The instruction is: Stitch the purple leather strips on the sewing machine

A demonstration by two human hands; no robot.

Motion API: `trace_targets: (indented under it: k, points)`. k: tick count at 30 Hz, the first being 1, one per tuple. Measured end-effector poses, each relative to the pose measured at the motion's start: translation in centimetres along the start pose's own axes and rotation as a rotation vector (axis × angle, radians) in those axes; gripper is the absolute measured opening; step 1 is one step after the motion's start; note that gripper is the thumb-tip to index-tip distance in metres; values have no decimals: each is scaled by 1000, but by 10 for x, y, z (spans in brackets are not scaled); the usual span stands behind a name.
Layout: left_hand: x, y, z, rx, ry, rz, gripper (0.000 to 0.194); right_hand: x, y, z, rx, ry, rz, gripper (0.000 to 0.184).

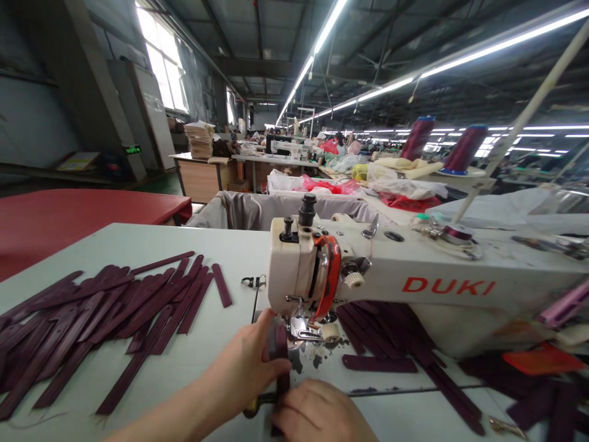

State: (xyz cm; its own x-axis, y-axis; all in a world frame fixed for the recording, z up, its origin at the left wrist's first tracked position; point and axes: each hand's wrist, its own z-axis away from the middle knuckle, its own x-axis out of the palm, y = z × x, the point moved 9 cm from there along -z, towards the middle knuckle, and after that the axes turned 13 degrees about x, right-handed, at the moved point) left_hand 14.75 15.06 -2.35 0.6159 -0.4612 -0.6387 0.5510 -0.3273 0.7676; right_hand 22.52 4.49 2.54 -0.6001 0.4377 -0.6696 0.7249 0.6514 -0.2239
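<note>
A white DUKI sewing machine (pixel 414 276) stands on the pale table (pixel 151 245). My left hand (pixel 248 365) is closed on a dark maroon strap (pixel 280 350) that runs under the presser foot (pixel 306 331). My right hand (pixel 317 411) sits just in front, fingers curled and pinching the near end of the same strap. A small brass-coloured tool handle (pixel 255 405) shows between my hands. A pile of several maroon straps (pixel 105 319) lies to the left.
More maroon straps (pixel 396 350) lie behind the needle and at the right. Two purple thread cones (pixel 464 150) stand behind the machine. A grey cloth bin (pixel 257 209) and a red table (pixel 69 215) lie beyond. Other workstations stretch back.
</note>
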Motion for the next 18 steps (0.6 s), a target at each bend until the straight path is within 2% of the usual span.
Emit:
trace_targets:
  k: [2, 3, 6, 8, 10, 14, 18]
  points:
    - [-13, 5, 6, 133, 114, -154, 23, 2, 10, 0, 4, -57, 24, 43]
    - [-16, 11, 10, 253, 167, -240, 21, 3, 14, 1, 7, -82, 27, 42]
    - [-6, 36, 34, 709, 289, -511, 43, 3, 18, 2, -5, -73, 21, 38]
    - [7, 45, 46, 885, 307, -630, 52, 4, 18, 2, -7, -47, 19, 38]
    - [12, 52, 49, 936, 303, -699, 50, 5, 18, 2, -6, -27, 11, 39]
    - [13, 69, 47, 975, 274, -809, 45, 2, 19, 0, 0, 34, 5, 38]
    - [7, 73, 44, 956, 287, -789, 43, 3, 26, 2, 33, 21, -20, 34]
